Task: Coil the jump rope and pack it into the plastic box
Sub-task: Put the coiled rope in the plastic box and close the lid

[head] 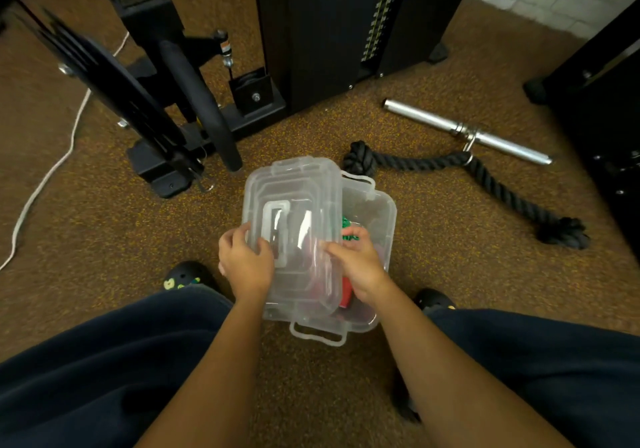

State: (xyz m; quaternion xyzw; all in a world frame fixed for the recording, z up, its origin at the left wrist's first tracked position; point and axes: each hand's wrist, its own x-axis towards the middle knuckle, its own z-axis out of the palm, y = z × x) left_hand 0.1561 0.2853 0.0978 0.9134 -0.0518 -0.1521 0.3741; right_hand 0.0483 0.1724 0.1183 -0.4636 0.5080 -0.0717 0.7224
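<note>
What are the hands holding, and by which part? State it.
Both hold the clear lid over the plastic box: the left hand at its near left edge, the right hand at its near right edge.

Single head-worn wide-angle view, pitched steeply down and forward at the floor (104, 226). Close range: forearms enter from 6 o'clock, plastic box (384, 212) near centre. Gym machine base (322, 49) fills 12 o'clock. No second view.

Black braided rope (485, 177) clipped to steel bar (464, 131), white cord (52, 167), speckled floor (104, 222)
</note>
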